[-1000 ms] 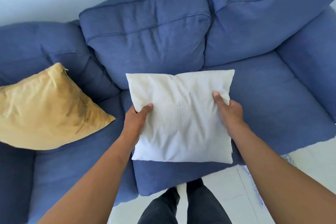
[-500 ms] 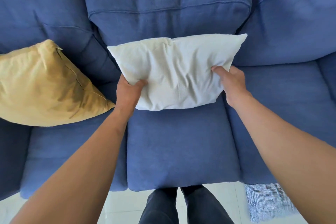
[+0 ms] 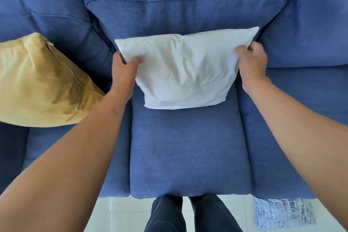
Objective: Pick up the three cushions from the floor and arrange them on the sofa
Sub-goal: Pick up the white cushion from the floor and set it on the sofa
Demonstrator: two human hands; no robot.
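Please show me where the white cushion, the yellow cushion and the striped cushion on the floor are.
white cushion (image 3: pixel 185 73), head view, middle of its front face.
yellow cushion (image 3: pixel 37 84), head view, middle of its face.
striped cushion (image 3: pixel 282 213), head view, middle of its visible part.

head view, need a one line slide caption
Both hands prop a white cushion against the blue sofa's backrest.

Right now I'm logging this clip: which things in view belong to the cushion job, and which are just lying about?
Job:
white cushion, held by left hand and right hand
yellow cushion
blue sofa

Lying about:
patterned fabric on the floor; could be the third cushion, cannot tell
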